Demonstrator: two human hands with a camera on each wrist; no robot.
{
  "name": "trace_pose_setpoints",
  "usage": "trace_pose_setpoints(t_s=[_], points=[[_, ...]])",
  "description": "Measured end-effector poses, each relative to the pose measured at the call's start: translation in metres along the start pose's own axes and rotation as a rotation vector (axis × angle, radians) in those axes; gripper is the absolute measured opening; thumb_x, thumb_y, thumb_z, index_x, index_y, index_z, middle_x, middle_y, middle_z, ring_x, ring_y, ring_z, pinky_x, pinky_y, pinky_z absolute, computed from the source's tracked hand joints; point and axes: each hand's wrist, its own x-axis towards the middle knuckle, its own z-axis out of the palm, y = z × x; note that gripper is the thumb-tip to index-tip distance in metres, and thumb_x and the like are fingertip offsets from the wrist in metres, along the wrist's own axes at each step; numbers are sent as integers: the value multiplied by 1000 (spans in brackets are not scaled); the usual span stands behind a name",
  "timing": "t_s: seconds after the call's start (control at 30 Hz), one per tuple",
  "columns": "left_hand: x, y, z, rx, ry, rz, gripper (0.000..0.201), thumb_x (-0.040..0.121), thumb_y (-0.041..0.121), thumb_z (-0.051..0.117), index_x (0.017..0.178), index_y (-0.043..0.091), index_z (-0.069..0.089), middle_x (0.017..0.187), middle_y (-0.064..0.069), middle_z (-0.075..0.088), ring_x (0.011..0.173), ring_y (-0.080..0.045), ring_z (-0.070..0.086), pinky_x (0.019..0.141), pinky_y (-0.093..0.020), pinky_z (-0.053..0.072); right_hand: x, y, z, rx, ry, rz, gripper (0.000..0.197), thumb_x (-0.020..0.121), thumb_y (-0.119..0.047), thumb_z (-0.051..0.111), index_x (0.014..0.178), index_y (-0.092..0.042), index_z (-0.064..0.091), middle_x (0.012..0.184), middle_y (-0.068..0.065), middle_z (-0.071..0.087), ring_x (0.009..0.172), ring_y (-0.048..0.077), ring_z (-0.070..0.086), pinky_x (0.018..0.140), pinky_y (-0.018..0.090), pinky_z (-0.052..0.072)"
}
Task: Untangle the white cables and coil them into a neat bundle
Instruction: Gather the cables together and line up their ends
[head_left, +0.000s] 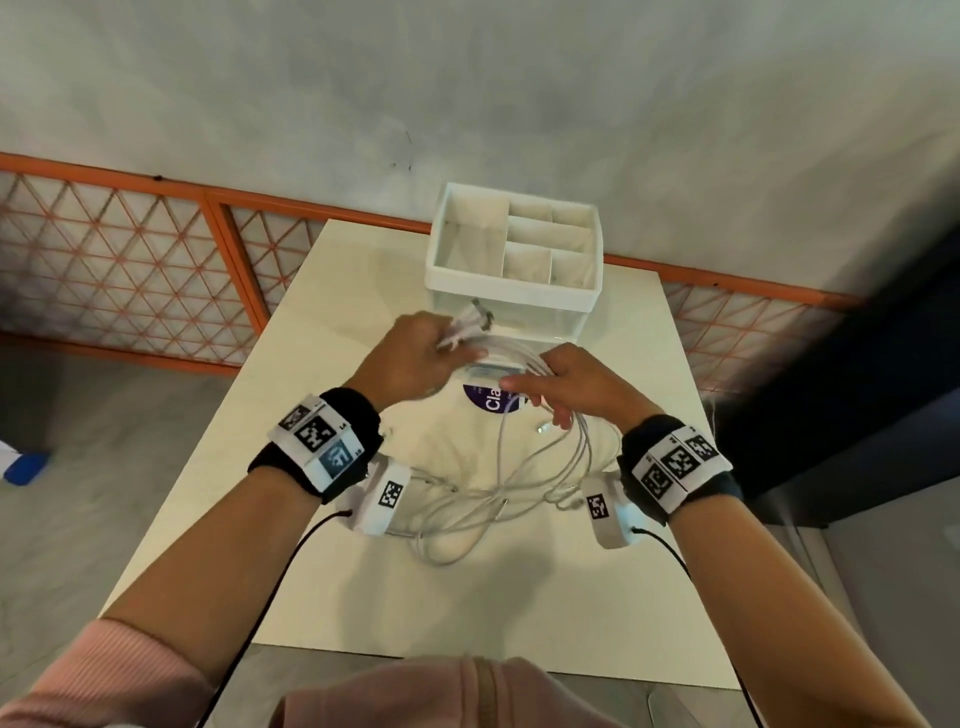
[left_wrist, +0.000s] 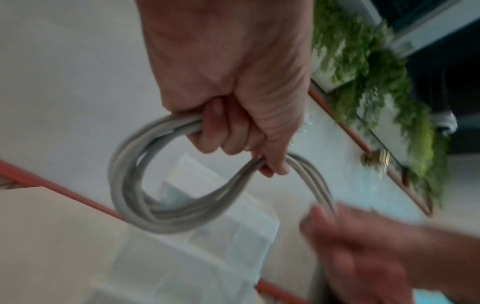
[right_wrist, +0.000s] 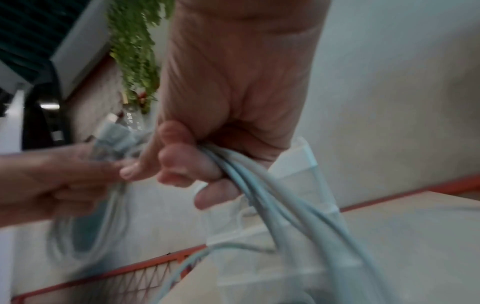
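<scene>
Several white cables (head_left: 524, 483) trail in loose loops over the cream table (head_left: 467, 613) and rise to both hands. My left hand (head_left: 415, 358) grips a small coil of them (left_wrist: 145, 185), with plug ends (head_left: 475, 319) sticking out past its fingers. In the left wrist view its fingers (left_wrist: 223, 135) curl round the coil. My right hand (head_left: 566, 384) holds the strands that run from the coil, its fingers (right_wrist: 182, 164) curled round the cables (right_wrist: 285, 209). The two hands are close together above the table.
A white divided organiser box (head_left: 514, 249) stands at the far edge of the table, just beyond the hands. A purple round label (head_left: 493, 402) lies under the hands. An orange lattice railing (head_left: 156, 270) runs behind the table.
</scene>
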Motion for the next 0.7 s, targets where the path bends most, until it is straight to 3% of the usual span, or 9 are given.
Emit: trace_pose_setpoints(t_s=[0.1,0.17,0.23,0.37,0.47,0.5,0.57,0.63,0.7], points=[[6,3,-27,-133,236,24,22,85,29,68,93,8,71,69,-1,63,61,-18,56,53,-11,41,-7,21,-3,99,38,44,39,79,-38,72,49,-17,58,42,1,52,36,13,50,50,22,44],[8,0,-36,-125,305,21,23,83,27,71,88,5,70,66,-1,62,59,-13,54,55,-14,39,-10,30,-7,129,58,33,40,82,-31,71,44,-23,61,38,-5,51,35,8,49,49,19,43],[6,-5,-34,-134,339,-22,22,83,25,71,85,3,69,58,5,54,53,-7,47,51,-10,33,-11,33,-11,131,52,14,35,82,-26,70,50,-20,60,43,-4,54,40,7,53,53,16,45],[-1,-26,-25,-122,416,-133,25,84,24,70,87,-1,69,70,-7,55,66,-21,50,54,-20,28,-12,37,-19,132,10,16,30,86,-24,66,59,-20,56,55,2,54,56,9,61,69,20,47],[-5,-39,-27,-90,331,-268,23,85,26,69,77,5,64,59,-4,51,66,-23,49,48,-24,28,-18,30,-20,220,21,-29,37,90,-26,60,58,-15,46,53,1,39,48,11,48,71,27,54],[-7,-42,-28,-56,234,-325,28,84,27,70,70,6,60,56,-2,47,62,-22,47,47,-24,29,-20,26,-20,279,40,-48,39,92,-31,57,59,-14,43,53,0,32,45,10,38,63,27,54],[-12,-45,-30,7,26,-425,37,80,28,74,59,8,52,50,-2,42,50,-20,40,45,-26,27,-24,15,-21,401,94,-35,46,89,-52,49,63,-14,43,53,-3,23,44,9,23,44,20,35],[-18,-49,-29,-12,-32,-466,32,76,23,79,59,8,57,41,4,41,44,-14,36,44,-26,25,-22,7,-23,434,144,29,57,84,-69,38,62,-16,45,52,-5,24,44,9,18,42,22,19],[-21,-54,-26,-32,-19,-466,23,70,21,83,75,3,69,37,10,43,44,-10,37,44,-23,26,-17,3,-22,258,195,65,58,88,-67,37,59,-17,43,51,-4,28,42,9,21,43,22,20]])
